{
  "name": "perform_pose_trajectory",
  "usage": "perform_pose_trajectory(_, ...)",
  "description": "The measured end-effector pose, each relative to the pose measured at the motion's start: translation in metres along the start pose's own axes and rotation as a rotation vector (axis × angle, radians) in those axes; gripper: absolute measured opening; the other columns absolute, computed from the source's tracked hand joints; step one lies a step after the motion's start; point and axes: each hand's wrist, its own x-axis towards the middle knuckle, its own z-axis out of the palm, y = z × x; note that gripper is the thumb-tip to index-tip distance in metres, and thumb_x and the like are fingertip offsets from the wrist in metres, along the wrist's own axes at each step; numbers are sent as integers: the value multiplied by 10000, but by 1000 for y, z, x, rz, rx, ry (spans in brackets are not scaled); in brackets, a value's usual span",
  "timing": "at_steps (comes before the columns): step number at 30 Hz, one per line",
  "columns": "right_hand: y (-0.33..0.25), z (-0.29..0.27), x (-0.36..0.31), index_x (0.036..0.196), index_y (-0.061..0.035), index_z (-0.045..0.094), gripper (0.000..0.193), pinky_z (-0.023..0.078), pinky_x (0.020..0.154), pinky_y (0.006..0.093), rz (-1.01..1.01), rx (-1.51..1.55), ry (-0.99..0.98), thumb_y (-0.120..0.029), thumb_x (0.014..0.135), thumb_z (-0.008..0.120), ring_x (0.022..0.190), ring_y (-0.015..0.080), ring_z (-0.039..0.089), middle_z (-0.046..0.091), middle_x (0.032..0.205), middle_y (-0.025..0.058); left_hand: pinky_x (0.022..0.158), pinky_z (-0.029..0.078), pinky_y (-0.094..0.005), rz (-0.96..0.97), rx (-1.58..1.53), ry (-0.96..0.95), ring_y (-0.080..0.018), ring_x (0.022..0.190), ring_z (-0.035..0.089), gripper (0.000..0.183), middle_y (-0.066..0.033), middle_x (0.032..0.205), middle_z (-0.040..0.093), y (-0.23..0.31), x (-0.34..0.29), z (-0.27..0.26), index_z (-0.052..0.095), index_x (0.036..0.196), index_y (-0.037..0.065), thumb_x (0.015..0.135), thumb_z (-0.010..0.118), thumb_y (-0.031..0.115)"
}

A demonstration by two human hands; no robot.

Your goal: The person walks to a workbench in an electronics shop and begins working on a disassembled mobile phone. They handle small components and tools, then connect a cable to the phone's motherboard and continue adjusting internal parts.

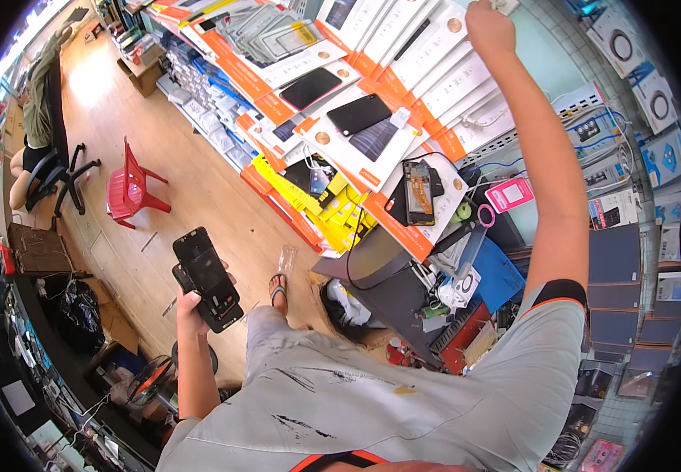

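Note:
My left hand [190, 308] is wrapped round a black smartphone [208, 275] with its dark face up. A second dark phone-shaped piece shows beneath it, and I cannot tell whether the two are joined. My right arm stretches up to the top edge, where my right hand [491, 30] is closed by a small whitish thing [504, 6], partly cut off. White and orange tablet boxes [435, 59] lie below and left of that hand. On the boxes rest a black phone [358, 115], another dark phone [310, 87] and an opened phone [418, 193] with its inner parts showing.
A red plastic chair [132, 189] and a black office chair [57, 177] stand on the wooden floor. Someone sits at the far left. Stacked yellow packs [317, 208] lie beside a dark desk [391, 295] with cables and tools. Packaged goods hang at the right wall.

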Motion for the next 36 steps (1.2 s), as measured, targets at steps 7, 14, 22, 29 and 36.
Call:
perform_pose_trajectory(7,25,41,22,1044,-7,647,149,626,700,453,-32,-50,-109,-83,920,615,868,352,750,677,1149,175,729,679,-390,-1,-26,6,-294,1028,698,865,-184,1244,609,25,12,-8,466,1452,-19,790,792,433)
perform_pose_trajectory(14,33,14,15,1057,-21,621,194,611,676,452,-66,69,51,-161,928,662,806,373,740,649,1034,158,741,671,-398,10,-66,-95,-306,1026,701,905,-187,1214,626,42,34,-22,459,1458,-20,760,822,427)
perform_pose_trajectory(22,-126,-126,-153,1244,-67,599,314,599,635,424,-61,482,-103,-211,975,668,791,309,716,618,1050,115,770,658,-421,-113,-92,-112,-335,1038,717,913,-217,1262,638,52,140,-42,465,1450,-50,753,836,408)
perform_pose_trajectory(29,-222,-109,-262,1290,-5,647,369,588,864,427,197,684,-435,-131,948,706,1067,341,695,648,1277,150,809,657,-418,-285,22,-305,-318,1040,726,917,-208,1267,645,121,293,-37,464,1454,-51,747,838,396)
perform_pose_trajectory(36,-166,-116,-182,1206,-43,702,265,571,953,442,249,579,-296,-107,952,667,1134,328,686,688,1307,125,743,669,-409,-328,15,-506,-306,996,715,888,-190,1230,616,118,369,-12,463,1447,-28,768,813,424)
